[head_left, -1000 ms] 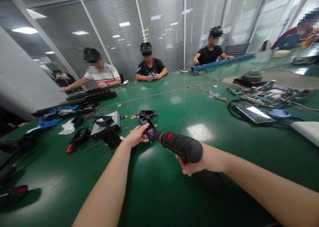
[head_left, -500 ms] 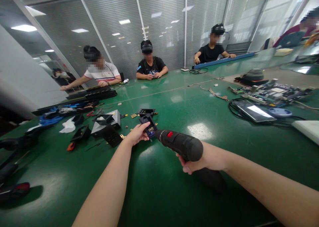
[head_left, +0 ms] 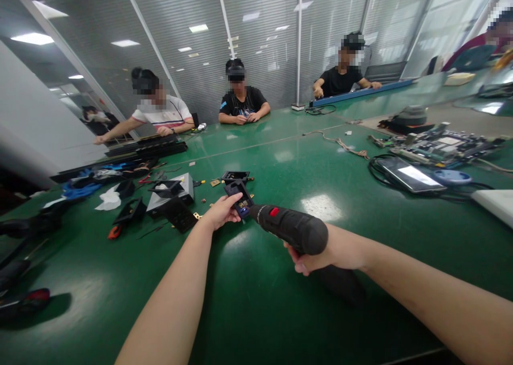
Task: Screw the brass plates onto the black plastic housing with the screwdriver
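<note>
— Over on the left there's a scatter of black housings (head_left: 168, 194) and a white rag (head_left: 109, 199) on the green table (head_left: 256, 311). Then the left hand (head_left: 219, 213): fingers curled around a small black socket part (head_left: 239, 197), pinning it just off the tabletop.

— And the right hand (head_left: 320, 253)?

— Wrapped tight round the grip of a black electric screwdriver (head_left: 290, 227), its tip pressed into the part, close beside the left fingertips.

— That closeness worries me. If the bit skips out of the screw head, I'd guess it jabs a finger.

— Or the part twists in that light pinch once the motor bites, and loose brass pieces (head_left: 215, 183) nearby scatter. Further right, a tablet (head_left: 406, 174) and circuit boards (head_left: 438, 145) sit well apart.
</note>
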Demonstrator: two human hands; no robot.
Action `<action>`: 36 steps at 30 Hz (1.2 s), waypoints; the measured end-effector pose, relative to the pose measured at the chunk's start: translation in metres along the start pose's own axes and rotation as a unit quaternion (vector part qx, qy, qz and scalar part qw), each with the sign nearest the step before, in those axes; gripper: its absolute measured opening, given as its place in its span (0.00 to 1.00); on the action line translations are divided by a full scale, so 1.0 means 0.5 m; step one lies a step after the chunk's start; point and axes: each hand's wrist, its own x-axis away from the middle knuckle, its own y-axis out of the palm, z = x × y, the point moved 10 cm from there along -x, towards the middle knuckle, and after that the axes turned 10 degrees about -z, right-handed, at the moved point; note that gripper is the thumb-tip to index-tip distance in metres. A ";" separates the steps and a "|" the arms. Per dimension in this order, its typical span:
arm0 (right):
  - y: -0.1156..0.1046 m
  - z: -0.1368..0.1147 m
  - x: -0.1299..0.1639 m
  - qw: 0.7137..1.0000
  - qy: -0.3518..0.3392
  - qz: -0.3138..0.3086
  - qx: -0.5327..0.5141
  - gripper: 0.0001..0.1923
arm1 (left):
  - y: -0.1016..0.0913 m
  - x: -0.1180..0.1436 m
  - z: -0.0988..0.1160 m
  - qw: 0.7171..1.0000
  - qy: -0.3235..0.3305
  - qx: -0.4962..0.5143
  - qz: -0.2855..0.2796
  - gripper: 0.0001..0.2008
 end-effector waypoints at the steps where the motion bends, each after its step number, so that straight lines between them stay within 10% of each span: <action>1: 0.000 0.001 0.000 1.000 -0.001 0.002 -0.004 0.24 | -0.002 0.000 -0.001 1.000 -0.002 -0.002 0.005 0.16; 36: 0.001 -0.003 -0.001 1.000 0.014 -0.001 0.007 0.21 | -0.004 0.000 0.002 1.000 -0.008 -0.019 0.008 0.17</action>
